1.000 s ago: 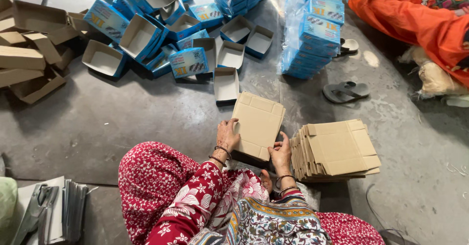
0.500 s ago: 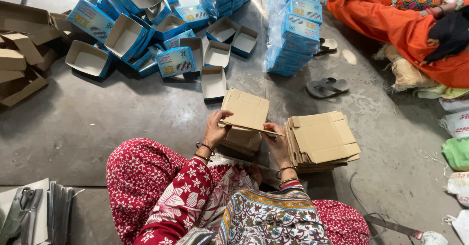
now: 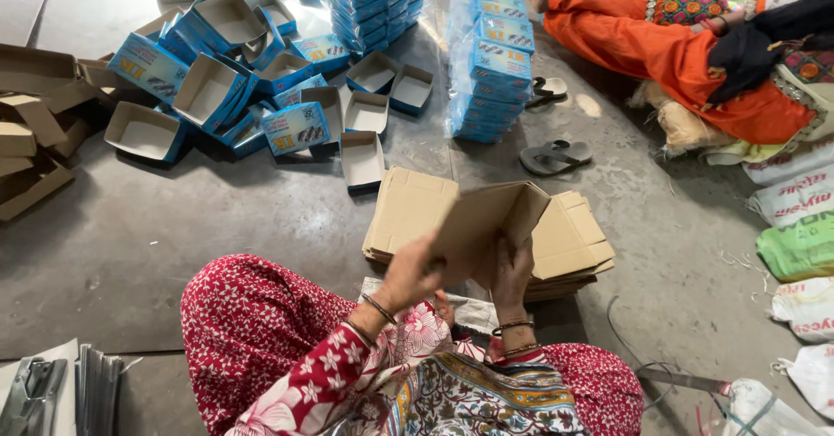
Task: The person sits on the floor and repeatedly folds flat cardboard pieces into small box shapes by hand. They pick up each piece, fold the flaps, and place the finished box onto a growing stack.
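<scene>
Seated on a grey concrete floor (image 3: pixel 174 227) beside a stack of flat cardboard blanks (image 3: pixel 573 236), a person lifts one brown cardboard blank (image 3: pixel 486 223) above the stack. The left hand (image 3: pixel 408 275) and right hand (image 3: pixel 512 271) close their fingers on its lower edge. The thin sheet looks light and bendable, best held by its edges near the creases.

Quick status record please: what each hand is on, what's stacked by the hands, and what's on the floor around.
left hand: grips the brown cardboard blank at its left edge
right hand: holds the same blank from its right side
blank state: lifted, partly folded open
under the hands: stacks of flat blanks on the floor
far left: open blue box trays, heaped
top centre: wrapped blue box stacks
right: sandals; another person's orange clothing
</scene>
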Tool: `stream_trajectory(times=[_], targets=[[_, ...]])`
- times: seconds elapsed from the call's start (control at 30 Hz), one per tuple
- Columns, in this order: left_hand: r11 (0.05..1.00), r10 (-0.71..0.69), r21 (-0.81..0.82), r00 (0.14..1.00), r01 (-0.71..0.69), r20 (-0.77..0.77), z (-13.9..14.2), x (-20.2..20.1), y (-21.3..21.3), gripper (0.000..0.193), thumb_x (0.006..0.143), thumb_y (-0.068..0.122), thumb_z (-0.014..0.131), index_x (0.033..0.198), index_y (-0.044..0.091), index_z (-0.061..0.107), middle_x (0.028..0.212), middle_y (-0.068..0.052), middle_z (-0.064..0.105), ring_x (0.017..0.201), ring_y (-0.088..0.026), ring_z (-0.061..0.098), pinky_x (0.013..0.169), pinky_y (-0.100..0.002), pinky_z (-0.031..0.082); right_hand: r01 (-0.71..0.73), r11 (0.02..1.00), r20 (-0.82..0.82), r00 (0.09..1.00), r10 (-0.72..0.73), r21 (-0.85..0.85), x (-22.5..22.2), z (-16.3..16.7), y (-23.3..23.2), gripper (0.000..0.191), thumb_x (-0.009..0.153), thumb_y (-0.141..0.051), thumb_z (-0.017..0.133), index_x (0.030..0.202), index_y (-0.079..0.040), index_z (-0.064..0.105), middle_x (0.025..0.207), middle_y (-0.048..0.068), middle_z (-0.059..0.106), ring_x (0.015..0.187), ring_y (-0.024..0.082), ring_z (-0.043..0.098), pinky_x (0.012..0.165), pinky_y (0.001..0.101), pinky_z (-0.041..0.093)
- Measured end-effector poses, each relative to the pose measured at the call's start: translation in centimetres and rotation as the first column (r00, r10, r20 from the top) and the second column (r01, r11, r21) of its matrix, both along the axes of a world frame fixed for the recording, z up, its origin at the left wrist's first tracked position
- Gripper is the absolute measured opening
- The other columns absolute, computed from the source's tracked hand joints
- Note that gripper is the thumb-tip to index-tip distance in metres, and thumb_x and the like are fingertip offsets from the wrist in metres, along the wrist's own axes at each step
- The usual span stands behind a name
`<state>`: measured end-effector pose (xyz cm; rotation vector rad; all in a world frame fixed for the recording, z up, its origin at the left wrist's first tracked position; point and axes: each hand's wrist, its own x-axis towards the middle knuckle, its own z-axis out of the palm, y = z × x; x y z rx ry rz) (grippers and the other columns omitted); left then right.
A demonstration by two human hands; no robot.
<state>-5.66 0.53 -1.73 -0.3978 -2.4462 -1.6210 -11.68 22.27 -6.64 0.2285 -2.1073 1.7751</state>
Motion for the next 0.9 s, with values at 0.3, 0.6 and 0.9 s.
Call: stream_trajectory(times=[0.3, 0.6, 0.9], targets=[[0.980, 0.161, -0.079, 0.955, -0.185, -0.250, 1.7, 3.4, 4.1, 0.075, 0.088, -0.006, 0.055, 0.158, 0.000, 0.031, 0.118, -0.020, 0.064, 0.106, -0.036, 0.065, 0.098, -0.045, 0.054, 0.106, 0.993, 0.068, 0.992, -0.108, 0.045, 10.5, 4.0, -0.7, 0.051, 0.107, -0.014, 0.047, 0.150, 0.002, 0.028, 0.135, 0.013, 0.060, 0.122, 0.021, 0.062, 0.101, 0.0332, 0.053], [0.620, -0.388, 0.784, 0.882, 0.035, 0.268, 3.5, 3.7, 0.0, 0.039, 0.102, 0.019, 0.065, 0.136, 0.001, 0.060, 0.122, -0.010, 0.070, 0.108, -0.015, 0.066, 0.091, -0.031, 0.057, -0.298, 0.908, 0.265, 0.887, 0.377, -0.294, 13.8, 8.1, 4.2, 0.052, 0.099, -0.005, 0.055, 0.149, 0.003, 0.042, 0.138, 0.014, 0.060, 0.125, 0.020, 0.058, 0.107, 0.0332, 0.045], [0.516, -0.481, 0.851, 0.855, 0.099, 0.193, 7.0, 5.5, 0.0, 0.033, 0.099, 0.011, 0.068, 0.130, 0.006, 0.060, 0.117, -0.001, 0.064, 0.106, -0.011, 0.061, 0.092, -0.027, 0.054, -0.165, 0.867, 0.231, 0.925, 0.301, -0.469, 14.9, 12.9, 2.5, 0.066, 0.084, -0.004, 0.054, 0.150, -0.007, 0.045, 0.134, 0.008, 0.055, 0.124, 0.018, 0.053, 0.108, 0.0303, 0.042]])
